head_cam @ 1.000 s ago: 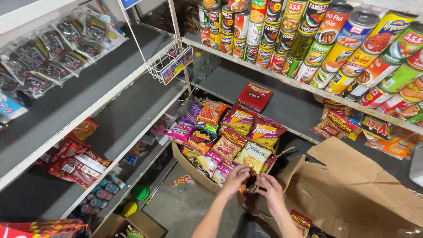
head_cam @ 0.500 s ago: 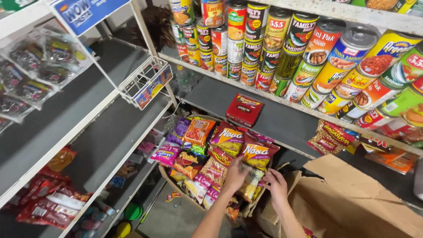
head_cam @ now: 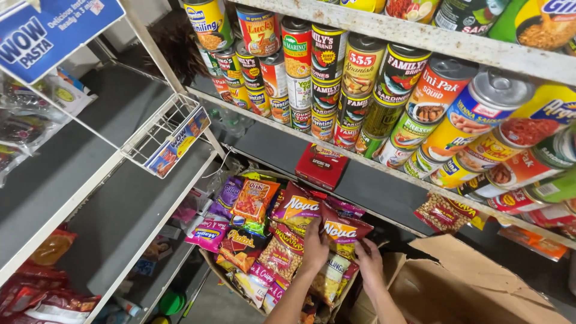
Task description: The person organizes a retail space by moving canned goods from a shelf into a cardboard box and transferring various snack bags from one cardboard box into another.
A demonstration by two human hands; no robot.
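Looking down from the head camera, I saw both hands sunk among the snack bags packed upright in a cardboard box (head_cam: 211, 264) under the lowest shelf (head_cam: 384, 186). My left hand (head_cam: 314, 247) lay flat against a dark red chip bag (head_cam: 339, 233), fingers spread over its left edge and onto the nut packet (head_cam: 282, 255) beside it; I could not tell whether that grip was clenched or merely pressing. My right hand (head_cam: 367, 264) sat just right of the same bag, low at its bottom corner, its fingers hidden behind the foil, so I could not tell its grip either. The bag stood between the two hands, its long axis running up and away from me toward the shelf, tilted a little right. The left hand was the nearer to its middle; the right was nearer its lower edge. A second red bag (head_cam: 295, 207) stood just behind, up and left of the left hand.
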